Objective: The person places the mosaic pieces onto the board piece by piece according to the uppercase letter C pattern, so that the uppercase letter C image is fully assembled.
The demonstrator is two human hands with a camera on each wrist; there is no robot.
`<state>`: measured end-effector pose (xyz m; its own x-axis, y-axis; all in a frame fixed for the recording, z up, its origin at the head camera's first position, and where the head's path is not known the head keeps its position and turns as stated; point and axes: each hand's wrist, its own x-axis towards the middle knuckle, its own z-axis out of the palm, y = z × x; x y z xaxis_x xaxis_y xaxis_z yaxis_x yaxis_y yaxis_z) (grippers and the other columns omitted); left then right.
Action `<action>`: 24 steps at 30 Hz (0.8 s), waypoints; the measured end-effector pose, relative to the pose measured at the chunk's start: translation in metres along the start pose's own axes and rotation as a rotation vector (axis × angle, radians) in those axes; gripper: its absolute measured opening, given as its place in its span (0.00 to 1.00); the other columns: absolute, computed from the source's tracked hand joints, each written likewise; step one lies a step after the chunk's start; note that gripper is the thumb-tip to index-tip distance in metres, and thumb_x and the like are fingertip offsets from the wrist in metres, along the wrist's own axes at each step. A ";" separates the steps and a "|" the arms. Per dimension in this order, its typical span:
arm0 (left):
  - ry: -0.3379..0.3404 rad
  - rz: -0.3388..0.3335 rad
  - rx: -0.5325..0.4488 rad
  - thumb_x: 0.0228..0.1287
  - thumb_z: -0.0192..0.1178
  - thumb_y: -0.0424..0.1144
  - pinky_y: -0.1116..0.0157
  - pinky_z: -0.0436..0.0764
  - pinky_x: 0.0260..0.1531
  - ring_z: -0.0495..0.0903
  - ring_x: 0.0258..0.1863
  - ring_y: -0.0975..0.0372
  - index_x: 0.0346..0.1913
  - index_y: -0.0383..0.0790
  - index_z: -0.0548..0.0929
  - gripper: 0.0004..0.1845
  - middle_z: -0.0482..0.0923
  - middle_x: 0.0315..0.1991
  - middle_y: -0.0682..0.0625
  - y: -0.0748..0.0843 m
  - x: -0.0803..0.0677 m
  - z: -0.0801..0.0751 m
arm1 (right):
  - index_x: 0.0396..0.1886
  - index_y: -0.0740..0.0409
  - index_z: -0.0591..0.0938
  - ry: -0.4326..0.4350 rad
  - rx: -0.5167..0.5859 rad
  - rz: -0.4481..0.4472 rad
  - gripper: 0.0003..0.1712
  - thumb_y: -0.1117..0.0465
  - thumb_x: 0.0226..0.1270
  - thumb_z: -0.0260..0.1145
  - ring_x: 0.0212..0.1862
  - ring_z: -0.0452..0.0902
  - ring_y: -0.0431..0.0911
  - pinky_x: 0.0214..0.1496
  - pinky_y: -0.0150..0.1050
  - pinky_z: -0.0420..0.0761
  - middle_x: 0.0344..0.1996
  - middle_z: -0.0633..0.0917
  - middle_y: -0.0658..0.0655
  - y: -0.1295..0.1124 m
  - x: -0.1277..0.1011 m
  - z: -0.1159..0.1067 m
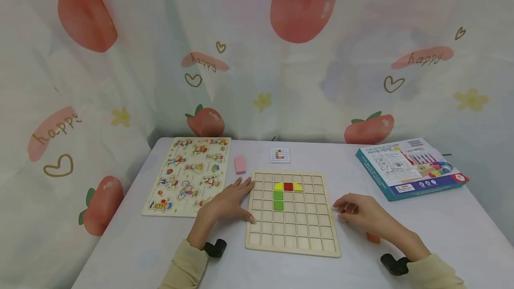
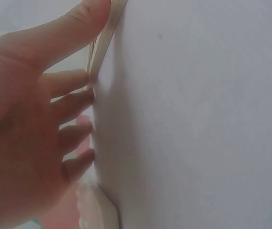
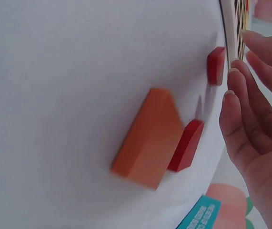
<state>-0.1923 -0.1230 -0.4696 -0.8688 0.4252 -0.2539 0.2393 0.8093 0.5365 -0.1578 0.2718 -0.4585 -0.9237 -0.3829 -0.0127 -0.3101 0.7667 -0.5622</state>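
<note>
Your left hand (image 1: 226,203) is lying flat with its fingers spread against the left edge of the wooden grid board (image 1: 292,244), gripping nothing, only bracing it. Your right hand (image 1: 359,214) is hovering just off the board's right edge with fingers loosely curled; it is holding no piece that either view shows. Under that hand, on the white table (image 1: 441,231), two small red tiles (image 3: 188,145) and an orange block (image 3: 147,138) are lying close together, the nearer tile just beside the block.

The risk is in the pick: the tiles are thin and lying flat, so your fingertips may be sliding one along the cloth or nudging the block instead of lifting it. If your left hand is easing off, a knock on the board could be shaking the yellow, red and green pieces (image 1: 288,187) out of their cells. Also, the pattern card (image 1: 279,155) is sitting far off, so a misread cell is likely.
</note>
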 end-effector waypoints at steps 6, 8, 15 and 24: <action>0.005 0.003 0.001 0.49 0.80 0.56 0.39 0.55 0.78 0.44 0.84 0.47 0.82 0.49 0.59 0.59 0.49 0.84 0.53 -0.001 0.001 0.001 | 0.47 0.55 0.87 -0.002 -0.005 0.049 0.13 0.61 0.63 0.75 0.38 0.75 0.38 0.39 0.30 0.80 0.40 0.87 0.47 0.010 -0.005 -0.004; 0.004 0.002 -0.001 0.49 0.79 0.57 0.39 0.54 0.78 0.43 0.84 0.48 0.82 0.49 0.59 0.59 0.49 0.84 0.53 -0.001 0.001 0.001 | 0.48 0.56 0.86 -0.006 -0.006 0.075 0.14 0.60 0.63 0.75 0.39 0.76 0.41 0.39 0.29 0.80 0.40 0.86 0.48 0.012 -0.006 -0.004; 0.000 0.004 0.004 0.50 0.79 0.57 0.40 0.54 0.79 0.43 0.84 0.49 0.82 0.48 0.58 0.59 0.49 0.84 0.53 -0.001 0.000 0.002 | 0.48 0.60 0.86 -0.037 0.011 0.119 0.18 0.58 0.61 0.78 0.36 0.73 0.43 0.33 0.29 0.76 0.37 0.84 0.50 0.012 -0.005 -0.006; 0.007 0.018 0.007 0.50 0.79 0.56 0.41 0.54 0.79 0.43 0.84 0.48 0.82 0.47 0.59 0.59 0.49 0.84 0.52 -0.002 0.001 0.002 | 0.44 0.58 0.83 -0.074 0.053 0.112 0.14 0.64 0.61 0.76 0.35 0.73 0.43 0.34 0.29 0.77 0.33 0.83 0.48 0.008 -0.002 -0.003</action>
<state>-0.1928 -0.1239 -0.4724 -0.8671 0.4373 -0.2386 0.2583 0.8042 0.5353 -0.1591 0.2803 -0.4609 -0.9320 -0.3353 -0.1380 -0.1921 0.7794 -0.5963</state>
